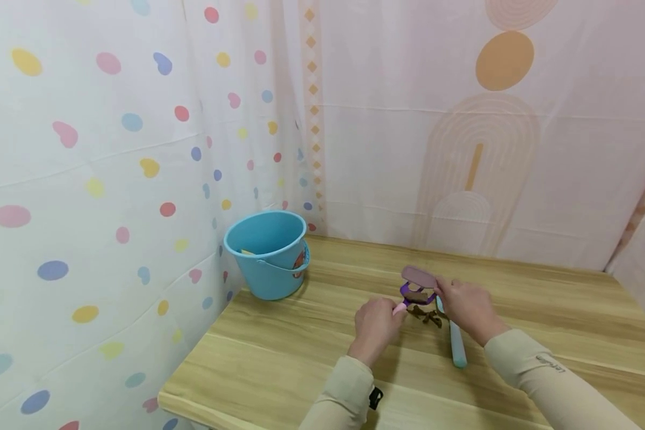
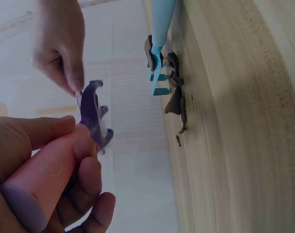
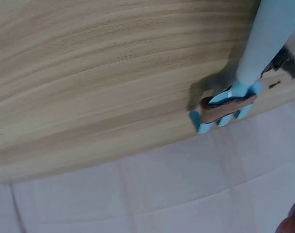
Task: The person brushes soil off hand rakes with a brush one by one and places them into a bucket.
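Observation:
My left hand (image 1: pixel 375 325) grips the pink handle (image 2: pixel 47 174) of a small hand rake with a purple pronged head (image 2: pixel 93 104). A brown strip (image 1: pixel 417 296) lies across that head in the head view. At the rake head, my right hand (image 1: pixel 469 304) pinches a flat mauve oblong piece (image 1: pixel 419 276); its exact kind is unclear. On the table, beneath the hands, lies a light blue hand rake (image 3: pixel 264 43) with a brown clay-like strip (image 3: pixel 227 108) on its prongs. Crumpled brown scraps (image 2: pixel 174 102) lie beside it.
A blue bucket (image 1: pixel 273 280) with a handle stands at the table's back left, a yellowish thing partly visible inside. The wooden table (image 1: pixel 269 352) meets a dotted curtain (image 1: pixel 113 179) on the left and a patterned curtain (image 1: pixel 376 149) behind.

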### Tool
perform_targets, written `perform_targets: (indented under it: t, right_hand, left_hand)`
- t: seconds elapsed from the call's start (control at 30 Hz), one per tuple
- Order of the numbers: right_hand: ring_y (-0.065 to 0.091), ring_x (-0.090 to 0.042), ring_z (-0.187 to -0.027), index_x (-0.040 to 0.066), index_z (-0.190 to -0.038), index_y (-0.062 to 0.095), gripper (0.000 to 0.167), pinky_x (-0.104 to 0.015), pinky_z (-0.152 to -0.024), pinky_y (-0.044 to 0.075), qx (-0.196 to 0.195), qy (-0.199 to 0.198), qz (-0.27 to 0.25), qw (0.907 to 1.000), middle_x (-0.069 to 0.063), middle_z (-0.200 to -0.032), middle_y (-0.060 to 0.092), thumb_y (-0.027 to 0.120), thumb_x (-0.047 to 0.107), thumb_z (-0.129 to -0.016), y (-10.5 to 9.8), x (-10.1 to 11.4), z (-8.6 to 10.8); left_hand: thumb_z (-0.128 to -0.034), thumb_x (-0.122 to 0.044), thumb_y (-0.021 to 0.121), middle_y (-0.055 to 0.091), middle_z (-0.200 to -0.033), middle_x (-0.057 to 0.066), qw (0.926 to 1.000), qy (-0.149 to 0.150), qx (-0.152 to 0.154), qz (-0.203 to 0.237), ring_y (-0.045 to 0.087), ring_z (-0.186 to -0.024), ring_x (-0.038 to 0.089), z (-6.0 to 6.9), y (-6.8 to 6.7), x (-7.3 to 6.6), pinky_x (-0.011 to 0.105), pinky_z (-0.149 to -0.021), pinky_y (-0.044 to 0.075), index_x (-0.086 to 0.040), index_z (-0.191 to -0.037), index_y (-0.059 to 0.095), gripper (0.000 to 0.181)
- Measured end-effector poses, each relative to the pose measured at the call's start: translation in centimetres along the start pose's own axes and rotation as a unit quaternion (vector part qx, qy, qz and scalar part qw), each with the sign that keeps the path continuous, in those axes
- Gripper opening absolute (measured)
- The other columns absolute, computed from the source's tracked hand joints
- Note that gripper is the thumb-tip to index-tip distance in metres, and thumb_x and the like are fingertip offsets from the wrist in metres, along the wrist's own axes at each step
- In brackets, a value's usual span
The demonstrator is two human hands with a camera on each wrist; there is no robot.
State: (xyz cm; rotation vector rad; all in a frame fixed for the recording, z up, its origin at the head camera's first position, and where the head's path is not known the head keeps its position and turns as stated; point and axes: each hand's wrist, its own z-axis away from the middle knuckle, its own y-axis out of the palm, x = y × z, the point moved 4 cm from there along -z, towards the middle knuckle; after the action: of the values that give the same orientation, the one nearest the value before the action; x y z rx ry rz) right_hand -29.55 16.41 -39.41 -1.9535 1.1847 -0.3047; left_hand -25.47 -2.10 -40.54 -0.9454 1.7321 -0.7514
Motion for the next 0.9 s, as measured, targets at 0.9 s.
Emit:
perform_targets:
  t: [0.9]
  right_hand:
    - [0.036,-0.003,-0.048,0.005,-0.110,0.074,0.071,-0.026,-0.041,0.032,-0.043,-0.051,-0.110,0.9918,0.005,-0.063,0.053,0.022,0.054,-0.105,-0.9,-2.0,2.3]
  left_hand:
    - [-0.0983,-0.036,0.061,0.037,-0.047,-0.008,0.9987,-0.015,0.010,0.047,0.036,-0.043,0.008,-0.2,-1.0,0.4,0.024,-0.044,0.028,-0.018,-0.058,0.053,0.045]
